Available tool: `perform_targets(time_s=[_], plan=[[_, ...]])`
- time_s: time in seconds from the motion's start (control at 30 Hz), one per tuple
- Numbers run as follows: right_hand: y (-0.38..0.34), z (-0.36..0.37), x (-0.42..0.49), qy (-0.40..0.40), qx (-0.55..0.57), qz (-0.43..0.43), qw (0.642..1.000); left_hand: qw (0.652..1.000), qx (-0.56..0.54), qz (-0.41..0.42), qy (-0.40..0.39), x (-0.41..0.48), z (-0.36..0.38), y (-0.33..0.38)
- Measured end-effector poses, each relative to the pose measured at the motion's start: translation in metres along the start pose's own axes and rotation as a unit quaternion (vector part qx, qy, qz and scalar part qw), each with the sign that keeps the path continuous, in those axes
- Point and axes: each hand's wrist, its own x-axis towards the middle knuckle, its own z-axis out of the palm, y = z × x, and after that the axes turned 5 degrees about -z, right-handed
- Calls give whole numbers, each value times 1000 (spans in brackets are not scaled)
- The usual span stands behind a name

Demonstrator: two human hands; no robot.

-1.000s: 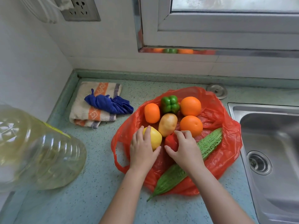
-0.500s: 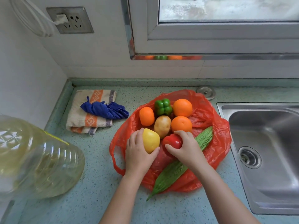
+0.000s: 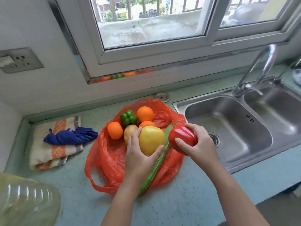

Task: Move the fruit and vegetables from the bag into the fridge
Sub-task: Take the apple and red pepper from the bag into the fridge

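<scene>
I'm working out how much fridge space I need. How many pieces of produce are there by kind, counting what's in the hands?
Oranges: 3
Green pepper: 1
Yellow pepper: 1, in left hand
Red pepper: 1, in right hand
Potato: 1
Bitter gourd: 1
Total: 8

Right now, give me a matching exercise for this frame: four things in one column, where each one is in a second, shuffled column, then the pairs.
Things:
1. yellow fruit
2. red pepper
3. green pepper
4. blue cloth

Places:
A. on the striped towel
B. held in the right hand
C. lying on the red bag
D. held in the left hand

Pairs: 1-D, 2-B, 3-C, 4-A
</scene>
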Motion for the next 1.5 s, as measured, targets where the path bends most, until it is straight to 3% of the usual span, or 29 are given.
perform_targets(time_s=[0.37,0.57,0.77,1.03,1.5], plan=[[32,-143,-86,214,2,73,974,965,-107,119,-208,-47,107,87],[76,-232,-154,357,-10,111,928,931,-110,159,-309,-102,186,137],[121,-341,-251,446,-52,159,879,879,-150,168,-419,-204,290,204],[153,-454,-397,593,-118,203,770,773,-164,232,-568,-366,399,269],[187,-515,-604,752,-112,327,561,590,-106,279,-750,-575,522,300]])
